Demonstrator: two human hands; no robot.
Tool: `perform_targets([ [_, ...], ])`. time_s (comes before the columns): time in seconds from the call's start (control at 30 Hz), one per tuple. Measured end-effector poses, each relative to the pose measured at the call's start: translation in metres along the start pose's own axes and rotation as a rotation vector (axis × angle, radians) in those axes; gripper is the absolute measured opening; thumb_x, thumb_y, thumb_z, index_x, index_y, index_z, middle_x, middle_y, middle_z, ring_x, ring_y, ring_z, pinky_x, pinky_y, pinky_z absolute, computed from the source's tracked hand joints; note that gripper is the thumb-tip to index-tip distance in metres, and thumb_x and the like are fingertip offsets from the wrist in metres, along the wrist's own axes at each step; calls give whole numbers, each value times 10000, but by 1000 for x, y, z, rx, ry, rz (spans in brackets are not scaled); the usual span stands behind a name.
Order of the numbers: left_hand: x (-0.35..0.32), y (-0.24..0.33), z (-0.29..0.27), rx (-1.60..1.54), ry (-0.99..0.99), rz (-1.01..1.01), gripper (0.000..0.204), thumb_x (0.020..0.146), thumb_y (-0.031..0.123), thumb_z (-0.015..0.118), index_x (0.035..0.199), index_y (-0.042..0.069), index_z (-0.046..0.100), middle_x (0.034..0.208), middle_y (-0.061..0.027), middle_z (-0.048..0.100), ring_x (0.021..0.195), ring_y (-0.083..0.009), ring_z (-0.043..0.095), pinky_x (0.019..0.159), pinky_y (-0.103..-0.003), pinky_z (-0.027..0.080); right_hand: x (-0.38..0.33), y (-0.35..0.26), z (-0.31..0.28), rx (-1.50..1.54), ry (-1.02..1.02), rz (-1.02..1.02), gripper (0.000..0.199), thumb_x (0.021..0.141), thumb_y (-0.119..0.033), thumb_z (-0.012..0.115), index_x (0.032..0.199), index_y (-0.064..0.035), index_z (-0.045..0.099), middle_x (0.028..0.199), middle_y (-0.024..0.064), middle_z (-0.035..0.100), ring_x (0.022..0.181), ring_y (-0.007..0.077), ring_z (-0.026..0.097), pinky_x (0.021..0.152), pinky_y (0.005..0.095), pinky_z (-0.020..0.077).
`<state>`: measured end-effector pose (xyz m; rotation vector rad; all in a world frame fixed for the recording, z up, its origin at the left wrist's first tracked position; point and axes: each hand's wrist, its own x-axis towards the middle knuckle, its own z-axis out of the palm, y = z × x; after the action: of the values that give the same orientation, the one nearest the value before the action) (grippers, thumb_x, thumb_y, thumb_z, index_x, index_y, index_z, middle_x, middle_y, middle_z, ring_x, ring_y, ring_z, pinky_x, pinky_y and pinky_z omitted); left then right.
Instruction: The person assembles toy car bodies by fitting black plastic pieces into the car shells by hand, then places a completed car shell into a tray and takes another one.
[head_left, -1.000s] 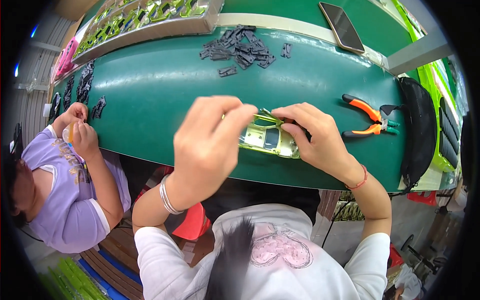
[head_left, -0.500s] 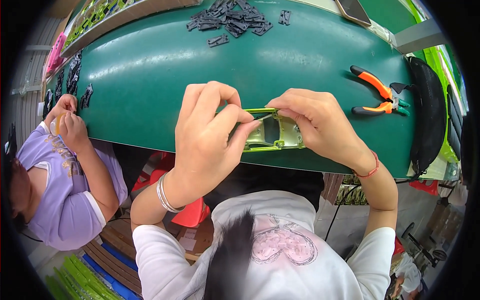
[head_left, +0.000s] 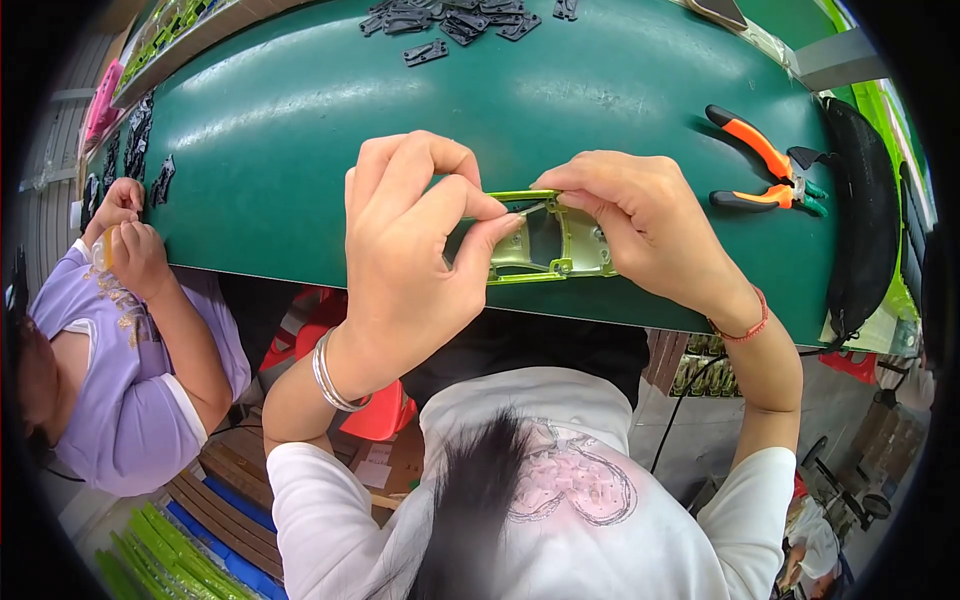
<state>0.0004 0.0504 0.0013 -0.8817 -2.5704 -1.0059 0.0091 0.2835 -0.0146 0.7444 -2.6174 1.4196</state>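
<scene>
Green worktable [head_left: 290,180]: backdrop to the close work, its near edge running below the fingers.
Left hand [head_left: 412,230]: thumb and finger pinched at the shell's far side, much as half a second ago.
Right hand [head_left: 650,215]: clamped on the shell's far right part.
Lime car shell [head_left: 583,248]: held between both hands above the near edge; its far rail, slanted a second ago, now runs nearly level, suggesting steadied, finer handling.
Orange-handled pliers [head_left: 760,148]: spread, lying untouched at right.
Pale strip [head_left: 535,209]: at the left fingertips; whether attached, unclear.
</scene>
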Motion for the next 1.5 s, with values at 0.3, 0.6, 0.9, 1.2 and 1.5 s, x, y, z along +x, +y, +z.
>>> perform_targets([
  [0.3, 5, 18, -2, 97, 16, 105, 241, 669, -56, 852, 798, 38, 672, 975, -70, 654, 1004, -305, 604, 895, -416, 443, -1, -1, 1, -7, 2, -10, 150, 893, 16, 711, 1042, 7, 726, 892, 177, 738, 818, 395, 718, 700, 439, 575],
  [0.6, 0, 21, 7, 175, 107, 66, 236, 655, -60, 834, 783, 49, 668, 970, -63, 650, 1004, -294, 603, 871, -405, 414, -1, 2, -1, -7, -26, -73, 224, 859, 76, 706, 1069, -1, 706, 944, 161, 735, 847, 386, 723, 706, 435, 580],
  [0.9, -12, 26, 20, 300, 212, 32, 249, 601, 45, 807, 798, 29, 657, 988, -59, 630, 1013, -289, 593, 875, -441, 385, -1, 6, -1, -2, -25, -113, 246, 855, 81, 713, 1085, -3, 687, 940, 150, 704, 842, 366, 702, 705, 422, 572],
  [1.2, -9, 27, 24, 290, 291, -19, 237, 659, -36, 862, 800, 76, 708, 939, -50, 643, 975, -289, 584, 865, -403, 422, 6, -6, 4, -213, 46, -129, 123, 862, -13, 741, 947, -31, 654, 805, 111, 643, 740, 352, 651, 611, 458, 501],
  [1.5, -8, 33, 28, 302, 304, -69, 221, 681, -36, 880, 798, 65, 722, 928, -47, 653, 977, -287, 584, 855, -395, 460, 4, -3, 7, -190, 79, -142, 134, 850, 18, 736, 943, -24, 649, 793, 114, 642, 739, 354, 655, 605, 457, 502],
])
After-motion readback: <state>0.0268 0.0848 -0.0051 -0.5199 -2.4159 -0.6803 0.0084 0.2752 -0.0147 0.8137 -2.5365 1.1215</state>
